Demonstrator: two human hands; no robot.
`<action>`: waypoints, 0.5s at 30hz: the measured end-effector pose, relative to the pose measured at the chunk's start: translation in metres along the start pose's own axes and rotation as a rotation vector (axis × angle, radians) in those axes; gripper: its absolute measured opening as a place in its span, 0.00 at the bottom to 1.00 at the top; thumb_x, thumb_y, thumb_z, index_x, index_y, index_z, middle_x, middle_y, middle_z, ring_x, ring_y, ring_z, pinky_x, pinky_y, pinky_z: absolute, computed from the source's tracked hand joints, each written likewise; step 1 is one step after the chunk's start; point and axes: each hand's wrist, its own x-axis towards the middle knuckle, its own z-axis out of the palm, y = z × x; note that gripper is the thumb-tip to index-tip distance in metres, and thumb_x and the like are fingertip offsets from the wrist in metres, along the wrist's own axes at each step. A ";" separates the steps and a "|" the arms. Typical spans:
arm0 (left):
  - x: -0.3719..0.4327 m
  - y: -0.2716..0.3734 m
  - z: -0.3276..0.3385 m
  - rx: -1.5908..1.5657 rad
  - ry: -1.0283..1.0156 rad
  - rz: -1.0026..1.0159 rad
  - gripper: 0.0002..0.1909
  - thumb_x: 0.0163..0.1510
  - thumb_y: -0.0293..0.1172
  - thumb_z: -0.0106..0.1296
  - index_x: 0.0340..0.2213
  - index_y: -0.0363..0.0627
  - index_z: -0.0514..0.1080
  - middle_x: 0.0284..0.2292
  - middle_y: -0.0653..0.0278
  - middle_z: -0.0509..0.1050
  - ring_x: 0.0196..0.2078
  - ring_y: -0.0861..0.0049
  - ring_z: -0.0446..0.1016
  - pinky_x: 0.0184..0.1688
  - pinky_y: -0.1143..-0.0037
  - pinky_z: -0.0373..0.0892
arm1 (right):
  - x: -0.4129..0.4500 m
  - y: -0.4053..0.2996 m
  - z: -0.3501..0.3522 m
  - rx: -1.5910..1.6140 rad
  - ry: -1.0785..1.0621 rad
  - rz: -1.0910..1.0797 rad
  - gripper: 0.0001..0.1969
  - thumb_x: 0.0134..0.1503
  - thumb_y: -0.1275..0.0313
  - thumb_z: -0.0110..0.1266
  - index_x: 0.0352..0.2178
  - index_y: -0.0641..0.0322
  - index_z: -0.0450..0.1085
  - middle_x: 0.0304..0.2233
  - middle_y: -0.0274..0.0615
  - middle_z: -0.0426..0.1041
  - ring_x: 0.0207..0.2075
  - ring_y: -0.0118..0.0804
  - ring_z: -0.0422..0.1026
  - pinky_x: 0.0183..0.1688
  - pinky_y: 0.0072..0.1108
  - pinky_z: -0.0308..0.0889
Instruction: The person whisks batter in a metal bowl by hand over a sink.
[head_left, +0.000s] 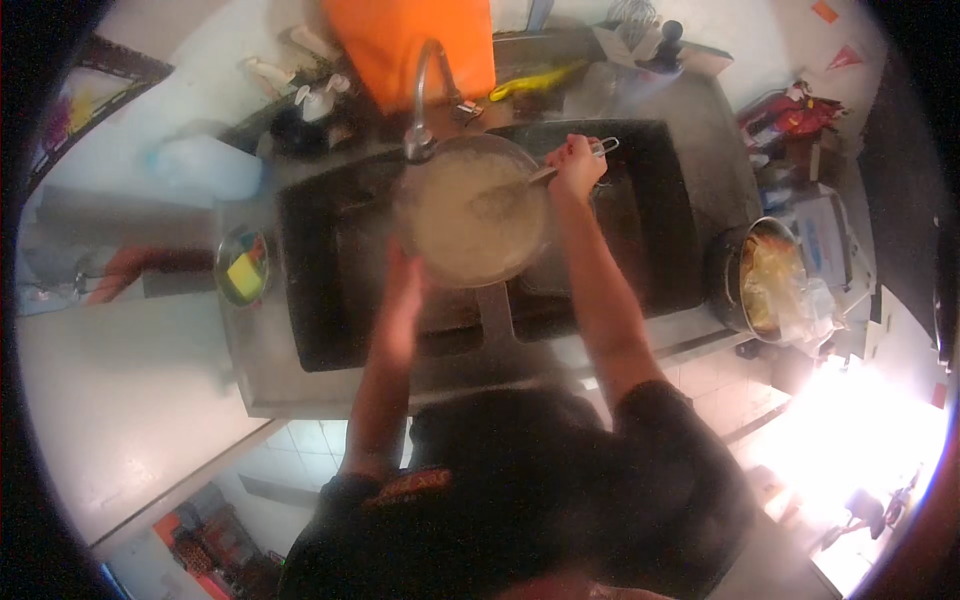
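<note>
A round bowl of cloudy, pale beige liquid is over the divider of a double-basin sink. My left hand holds the bowl's lower left side, its fingers partly hidden behind the wall. In my right hand is the handle of a whisk; a hanging loop shows past the fist. The whisk's head dips into the liquid and looks blurred. A curved metal faucet ends right at the bowl's upper left rim.
An orange board leans on the wall behind the faucet, near a yellow glove-like item. Left of the sink sits a small dish with a yellow sponge. To the right stands a metal pot containing plastic bags.
</note>
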 end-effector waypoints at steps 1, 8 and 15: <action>0.004 -0.003 -0.004 -0.023 0.009 0.007 0.33 0.47 0.22 0.41 0.56 0.51 0.50 0.44 0.56 0.68 0.31 0.67 0.76 0.23 0.72 0.75 | -0.005 -0.001 0.004 0.001 -0.006 0.005 0.10 0.46 0.81 0.48 0.18 0.57 0.54 0.11 0.33 0.52 0.09 0.29 0.52 0.14 0.27 0.55; 0.024 -0.008 -0.010 -0.032 0.019 0.044 0.31 0.47 0.19 0.41 0.54 0.50 0.52 0.42 0.54 0.69 0.29 0.64 0.76 0.22 0.69 0.75 | -0.003 -0.004 0.024 -0.059 0.015 -0.022 0.08 0.45 0.81 0.47 0.18 0.59 0.56 0.11 0.34 0.54 0.09 0.28 0.54 0.12 0.24 0.54; 0.020 0.018 0.008 -0.112 0.013 0.063 0.30 0.46 0.19 0.43 0.52 0.50 0.52 0.42 0.56 0.69 0.31 0.65 0.76 0.22 0.69 0.75 | 0.007 0.003 0.051 -0.139 -0.082 0.088 0.05 0.45 0.80 0.48 0.20 0.60 0.59 0.13 0.38 0.60 0.12 0.30 0.62 0.13 0.25 0.58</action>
